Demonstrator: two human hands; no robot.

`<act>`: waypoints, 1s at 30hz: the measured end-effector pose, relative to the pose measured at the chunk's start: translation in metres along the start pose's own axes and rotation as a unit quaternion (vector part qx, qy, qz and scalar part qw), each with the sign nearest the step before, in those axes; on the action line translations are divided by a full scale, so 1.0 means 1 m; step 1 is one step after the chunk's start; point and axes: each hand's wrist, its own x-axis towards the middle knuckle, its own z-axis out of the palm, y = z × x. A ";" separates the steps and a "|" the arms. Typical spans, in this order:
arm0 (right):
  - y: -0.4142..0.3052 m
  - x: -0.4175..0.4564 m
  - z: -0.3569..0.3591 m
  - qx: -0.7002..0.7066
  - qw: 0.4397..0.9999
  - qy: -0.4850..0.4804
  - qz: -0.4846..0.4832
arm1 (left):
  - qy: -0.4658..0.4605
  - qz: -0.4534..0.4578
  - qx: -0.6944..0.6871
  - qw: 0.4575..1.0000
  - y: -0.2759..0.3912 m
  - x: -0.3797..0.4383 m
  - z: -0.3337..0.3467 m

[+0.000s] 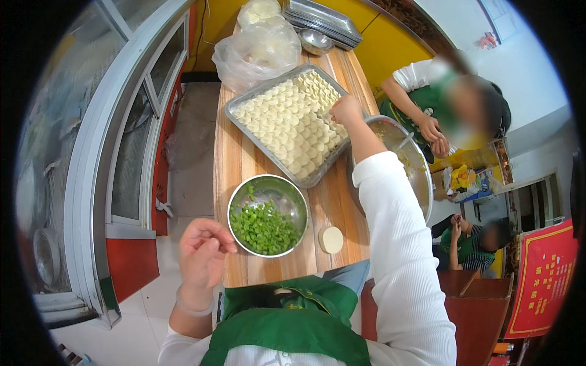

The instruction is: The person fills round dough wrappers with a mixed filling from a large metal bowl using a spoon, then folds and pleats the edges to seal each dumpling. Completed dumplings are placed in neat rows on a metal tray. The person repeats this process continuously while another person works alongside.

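Observation:
A metal tray [274, 158] holds close rows of small folded dumplings [288, 119]. My right hand [346, 110] reaches over the tray's right side, fingertips pinched down at the dumplings; whether a dumpling is between them is hidden. My left hand [205, 250] hangs loosely curled and empty beside a steel bowl [297, 206], its fingertips close to the rim. Chopped green vegetable [265, 228] lies in that bowl. A short stack of round dough wrappers [331, 240] sits on the wooden table [293, 267] to the bowl's right.
Behind my right forearm stands a large steel basin [428, 183] with filling and a utensil handle. Plastic bags [261, 50], stacked metal trays [320, 18] and a small metal bowl [316, 42] occupy the far end. One person [412, 100] works across the basin; another [471, 247] sits farther off.

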 end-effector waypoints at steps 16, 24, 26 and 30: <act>0.040 0.054 0.064 -0.060 0.996 -0.070 0.000 | -0.025 0.023 0.004 0.999 0.000 0.006 -0.009; 0.001 -0.018 -0.063 -0.018 0.991 -0.024 -0.127 | -0.265 -0.215 0.219 0.914 -0.070 0.000 0.057; -0.001 -0.069 -0.102 0.014 0.988 -0.017 -0.155 | -0.210 -0.172 0.308 0.912 -0.112 -0.003 0.055; 0.048 -0.191 -0.161 0.054 0.969 -0.080 -0.226 | -0.172 0.032 0.595 0.784 -0.160 0.002 0.061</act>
